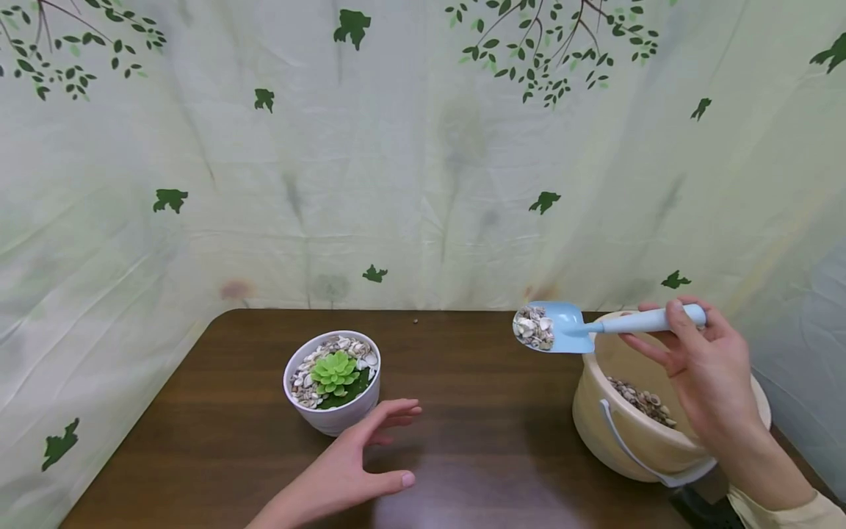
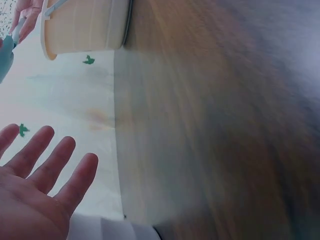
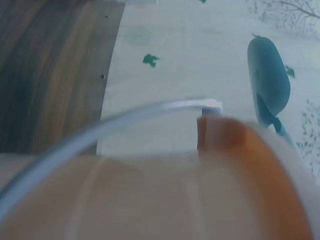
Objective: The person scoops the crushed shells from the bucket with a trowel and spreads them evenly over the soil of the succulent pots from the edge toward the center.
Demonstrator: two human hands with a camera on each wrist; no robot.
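Observation:
In the head view my right hand (image 1: 707, 367) holds a light blue toy shovel (image 1: 571, 327) by its handle. Small pale pebbles or shells (image 1: 534, 328) fill the front of the blade, which extends left past the rim of a cream bucket (image 1: 598, 411). More pebbles (image 1: 641, 402) lie inside the bucket. My left hand (image 1: 357, 474), fingers extended and thumb apart, holds nothing. It is just right of and nearer than a white pot (image 1: 333, 420) with a green succulent (image 1: 335, 372) set among similar pebbles. From the right wrist the shovel's blade (image 3: 269, 80) shows beyond the bucket.
A dark wooden table (image 1: 463, 411) carries the pot and bucket. The bucket's pale handle (image 1: 621, 441) hangs down its front. Behind stands a leaf-printed curtain (image 1: 423, 169). A dark object (image 1: 700, 507) lies by the right sleeve.

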